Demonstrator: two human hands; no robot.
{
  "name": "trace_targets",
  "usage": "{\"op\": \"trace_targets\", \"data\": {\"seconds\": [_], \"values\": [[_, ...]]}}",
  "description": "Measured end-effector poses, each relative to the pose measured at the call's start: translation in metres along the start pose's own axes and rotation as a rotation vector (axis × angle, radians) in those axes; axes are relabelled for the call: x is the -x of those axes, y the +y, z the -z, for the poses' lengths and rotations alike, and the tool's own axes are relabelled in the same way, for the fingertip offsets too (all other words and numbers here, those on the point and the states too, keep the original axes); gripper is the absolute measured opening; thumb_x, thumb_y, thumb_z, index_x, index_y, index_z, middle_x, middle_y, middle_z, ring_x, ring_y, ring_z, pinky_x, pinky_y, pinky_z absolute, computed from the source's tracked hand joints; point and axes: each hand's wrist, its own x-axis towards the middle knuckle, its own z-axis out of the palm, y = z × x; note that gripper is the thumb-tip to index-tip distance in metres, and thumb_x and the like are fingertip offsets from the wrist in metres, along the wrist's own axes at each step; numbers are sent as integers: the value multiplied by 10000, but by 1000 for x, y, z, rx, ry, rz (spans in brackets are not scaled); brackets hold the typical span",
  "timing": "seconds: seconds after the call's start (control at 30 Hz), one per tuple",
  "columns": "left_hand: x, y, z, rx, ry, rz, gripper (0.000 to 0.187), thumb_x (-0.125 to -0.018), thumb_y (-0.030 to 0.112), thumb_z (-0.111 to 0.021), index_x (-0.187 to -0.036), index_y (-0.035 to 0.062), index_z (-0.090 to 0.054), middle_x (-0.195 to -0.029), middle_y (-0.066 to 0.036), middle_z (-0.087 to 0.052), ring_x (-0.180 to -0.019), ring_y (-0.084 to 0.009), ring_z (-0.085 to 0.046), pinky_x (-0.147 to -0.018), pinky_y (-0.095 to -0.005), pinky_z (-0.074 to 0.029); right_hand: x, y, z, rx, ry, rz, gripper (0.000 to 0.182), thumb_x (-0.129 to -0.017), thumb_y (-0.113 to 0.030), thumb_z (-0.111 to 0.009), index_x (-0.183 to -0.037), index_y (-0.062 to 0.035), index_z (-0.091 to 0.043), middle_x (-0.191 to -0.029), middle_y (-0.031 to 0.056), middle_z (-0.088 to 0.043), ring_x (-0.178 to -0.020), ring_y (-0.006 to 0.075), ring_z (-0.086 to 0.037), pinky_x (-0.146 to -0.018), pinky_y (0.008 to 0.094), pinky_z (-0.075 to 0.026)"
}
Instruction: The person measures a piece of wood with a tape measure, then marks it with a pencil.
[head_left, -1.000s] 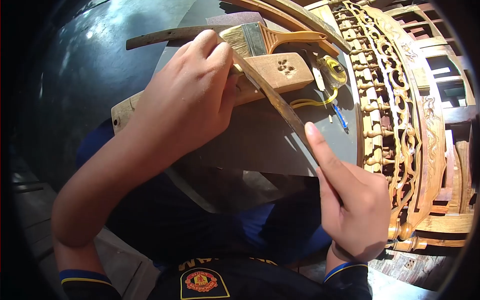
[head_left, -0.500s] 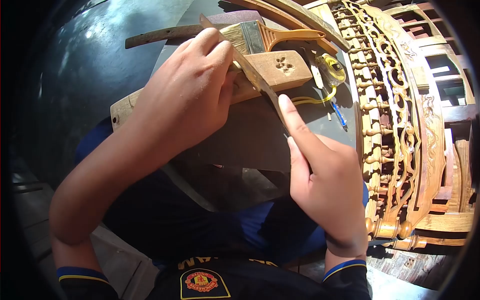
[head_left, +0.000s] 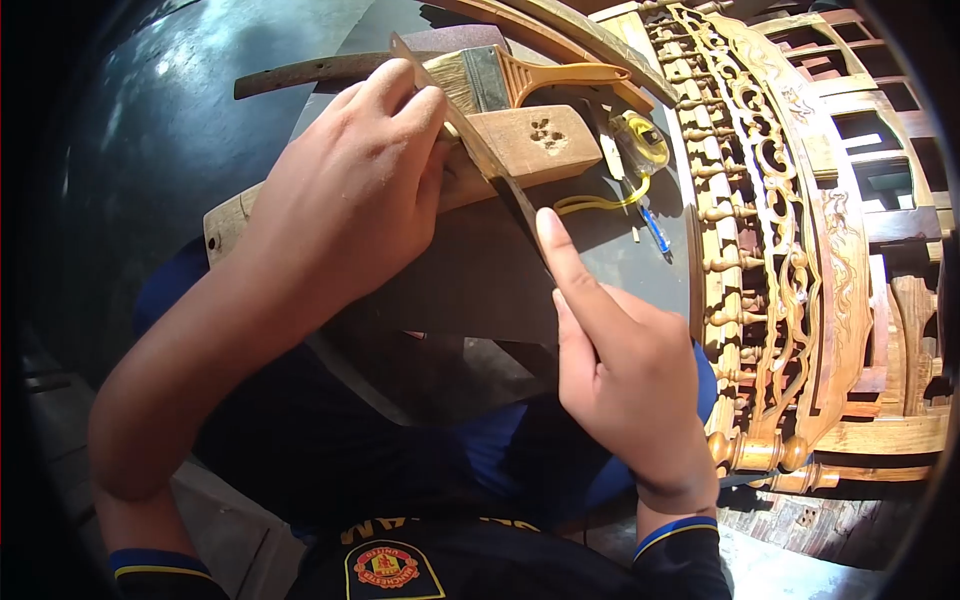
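A long, thin brown strip (head_left: 490,163) with a small hole near its far end slants between my two hands. My left hand (head_left: 345,185) is closed around its upper part, knuckles up. Lower down, my right hand (head_left: 630,370) pinches the near end between thumb and forefinger, the thumb lying along the edge. Beneath the strip rests a long wooden block (head_left: 535,140) with dark marks on its top, partly hidden by my left hand and wrist. Just behind the block lies a wide paintbrush (head_left: 487,78) with pale bristles and an orange handle.
A yellow tape measure (head_left: 640,140) with a strap and a blue pen (head_left: 656,232) lie on the dark board (head_left: 480,285). A curved wooden strip (head_left: 300,73) juts out at the far left. Carved wooden furniture parts (head_left: 790,230) stand along the right side.
The whole view has shifted slightly, so everything sits a little farther left. Both hands keep nearly the same grip on the strip.
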Motion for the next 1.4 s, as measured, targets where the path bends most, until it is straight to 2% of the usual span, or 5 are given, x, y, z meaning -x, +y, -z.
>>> {"op": "trace_targets", "data": {"seconds": [0.07, 0.23, 0.4, 0.87, 1.4], "values": [[2, -5, -1, -7, 10, -3, 98, -956, 14, -670, -1020, -11, -599, -1058, -181, -583, -989, -419, -639, -848, -507, -535, 18, -9, 28, -24, -10, -126, 627, -908, 100, -659, -1502, -102, -669, -776, 179, -707, -567, 288, -622, -585, 370, -498], [-1, -4, -2, -6, -27, -38, 110, -961, 23, -666, -1045, -7, -602, -1088, -174, -597, -1007, -417, -636, -861, -505, -535, -27, 2, -22, -59, 98, -16, 611, -927, 72, -664, -1511, -104, -648, -651, 182, -521, -568, 358, -539, -576, 457, -408], [3, -6, -2, -38, 4, 14, 117, -963, 30, -667, -1054, -4, -602, -1085, -164, -600, -1017, -411, -643, -857, -504, -541, 12, -16, 52, -6, -80, -148, 572, -904, 88, -659, -1460, -43, -690, -808, 210, -730, -592, 308, -676, -599, 330, -518], [-1, -2, -4, -46, -3, -50, 125, -942, 14, -665, -1038, -12, -589, -1067, -170, -587, -1009, -412, -641, -848, -506, -540, -27, 1, -15, -85, 111, -23, 611, -918, 53, -686, -1500, -133, -671, -646, 169, -530, -537, 346, -531, -568, 443, -430], [1, -5, -2, -38, -19, -69, 124, -932, 22, -674, -1023, -10, -597, -1023, -171, -571, -1003, -409, -627, -846, -501, -525, 5, -23, 29, 35, -18, -149, 627, -914, 78, -675, -1506, -128, -667, -658, 152, -593, -553, 333, -589, -566, 447, -449]]}}
